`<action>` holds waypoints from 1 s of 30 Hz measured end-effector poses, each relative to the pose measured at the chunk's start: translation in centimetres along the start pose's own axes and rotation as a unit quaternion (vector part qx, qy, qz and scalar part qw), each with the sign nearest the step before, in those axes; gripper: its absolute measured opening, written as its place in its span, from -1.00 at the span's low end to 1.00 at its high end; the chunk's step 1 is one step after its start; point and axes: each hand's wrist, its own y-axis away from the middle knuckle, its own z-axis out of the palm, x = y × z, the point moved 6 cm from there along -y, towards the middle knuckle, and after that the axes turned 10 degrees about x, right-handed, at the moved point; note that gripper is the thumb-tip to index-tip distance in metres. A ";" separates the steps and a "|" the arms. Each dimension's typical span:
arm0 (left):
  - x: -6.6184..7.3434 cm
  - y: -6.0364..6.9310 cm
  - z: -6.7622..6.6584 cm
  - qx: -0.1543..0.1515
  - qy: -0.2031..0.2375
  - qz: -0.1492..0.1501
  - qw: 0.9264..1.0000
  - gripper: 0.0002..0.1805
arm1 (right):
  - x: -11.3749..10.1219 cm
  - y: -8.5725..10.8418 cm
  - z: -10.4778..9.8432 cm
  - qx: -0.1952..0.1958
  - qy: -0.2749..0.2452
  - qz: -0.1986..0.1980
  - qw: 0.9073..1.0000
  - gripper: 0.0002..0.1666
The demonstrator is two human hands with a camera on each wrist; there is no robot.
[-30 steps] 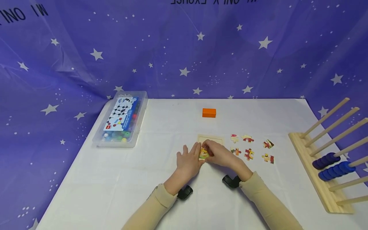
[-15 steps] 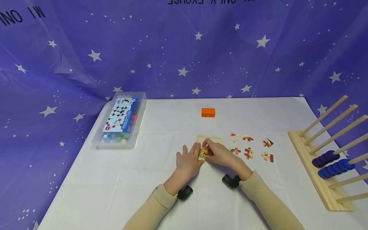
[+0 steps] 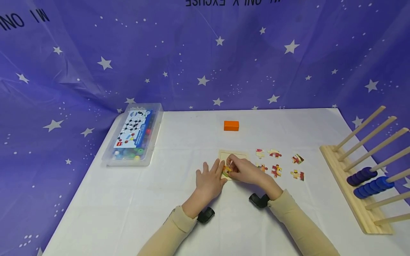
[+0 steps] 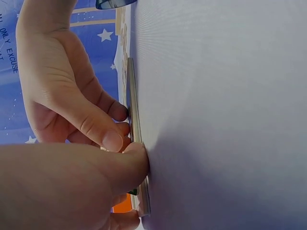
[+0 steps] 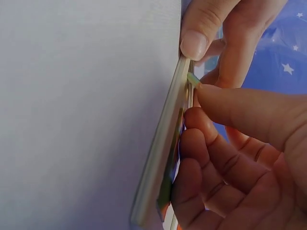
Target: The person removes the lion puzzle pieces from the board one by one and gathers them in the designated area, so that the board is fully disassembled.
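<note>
A shallow wooden puzzle board [image 3: 237,153] with a raised border lies on the table in the head view. My left hand [image 3: 209,182] rests at its left side, fingers straight and spread, with the thumb at the near edge. In the left wrist view the left thumb [image 4: 136,160] presses against the board's rim. My right hand [image 3: 248,172] is over the board and pinches a yellow-and-green jigsaw piece [image 3: 226,171] near its left corner. Only a greenish edge of that jigsaw piece [image 5: 194,80] shows in the right wrist view, by the thumb.
Several loose jigsaw pieces [image 3: 276,171] lie right of the board. Behind it is an orange block [image 3: 231,126]. A clear plastic case [image 3: 132,133] of coloured balls stands at the left, and a wooden peg rack [image 3: 355,192] with blue and purple rings at the right.
The jigsaw piece in my right hand has turned slightly over the board's left corner. My left hand stays in place, and the head view has shifted a little.
</note>
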 end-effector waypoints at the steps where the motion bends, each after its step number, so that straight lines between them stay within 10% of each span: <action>1: 0.0 0.0 0.0 0.000 0.001 0.000 1.000 -0.32 | 0.0 0.0 0.0 0.000 0.001 -0.003 1.000 -0.65; 30: 0.0 0.0 0.1 -0.011 0.012 -0.004 1.000 -0.37 | 0.9 0.4 -0.7 -0.030 -0.090 -0.025 0.995 -0.68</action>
